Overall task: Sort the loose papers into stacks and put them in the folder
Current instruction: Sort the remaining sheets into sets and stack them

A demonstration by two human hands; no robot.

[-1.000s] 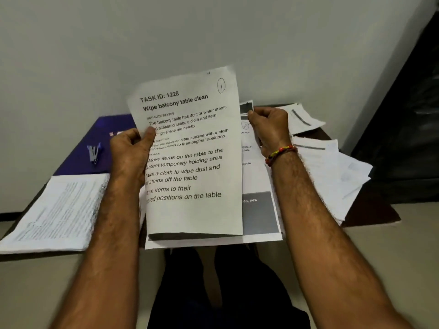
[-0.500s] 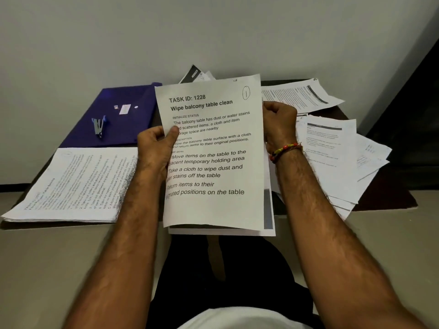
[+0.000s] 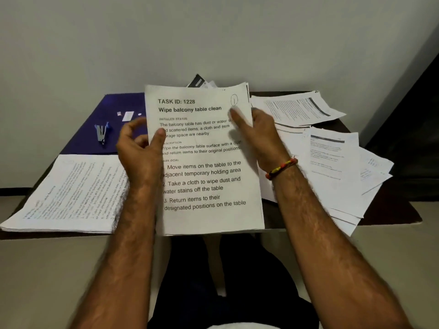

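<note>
I hold a thin stack of printed sheets (image 3: 204, 176) upright over the table's middle; the top page reads "TASK ID: 1228, Wipe balcony table clean". My left hand (image 3: 139, 150) pinches its left edge with the thumb on the front. My right hand (image 3: 259, 136) grips the right edge, thumb laid across the page's upper right. A neat pile of papers (image 3: 69, 195) lies at the left. Loose sheets (image 3: 337, 167) are fanned out untidily at the right. A dark blue folder (image 3: 111, 129) lies flat at the back left.
A small stapler (image 3: 101, 133) rests on the folder. The brown table (image 3: 389, 210) stands against a pale wall; its near edge runs just below the papers. My dark-clothed lap shows under the table edge. A dark surface stands at the far right.
The two sheets I held apart have come together into one aligned stack. My right thumb has moved onto the front page. The view has tilted down, showing more of the table.
</note>
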